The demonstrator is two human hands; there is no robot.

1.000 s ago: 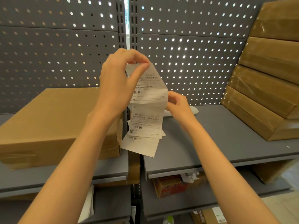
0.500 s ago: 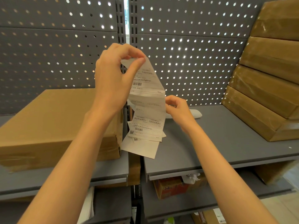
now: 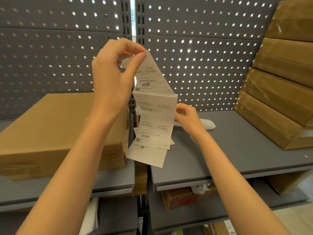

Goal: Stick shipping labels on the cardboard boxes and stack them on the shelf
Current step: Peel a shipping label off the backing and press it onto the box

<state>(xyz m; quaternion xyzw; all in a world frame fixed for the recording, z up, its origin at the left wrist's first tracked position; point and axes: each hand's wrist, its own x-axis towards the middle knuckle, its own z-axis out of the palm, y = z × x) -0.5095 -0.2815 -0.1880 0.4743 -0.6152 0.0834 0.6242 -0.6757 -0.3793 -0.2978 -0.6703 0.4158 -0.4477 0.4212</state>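
A grey shelf [image 3: 237, 146] carries a large cardboard box [image 3: 50, 129] at left and stacked boxes [image 3: 279, 99] at right, while at frame centre the left hand [image 3: 115, 78] pinches the top of a hanging label strip [image 3: 155, 114] and the right hand [image 3: 188, 117] pinches its edge.

Left hand [image 3: 115, 78] raised, pinching (thumb-forefinger); right hand [image 3: 188, 119] lower, pinching.
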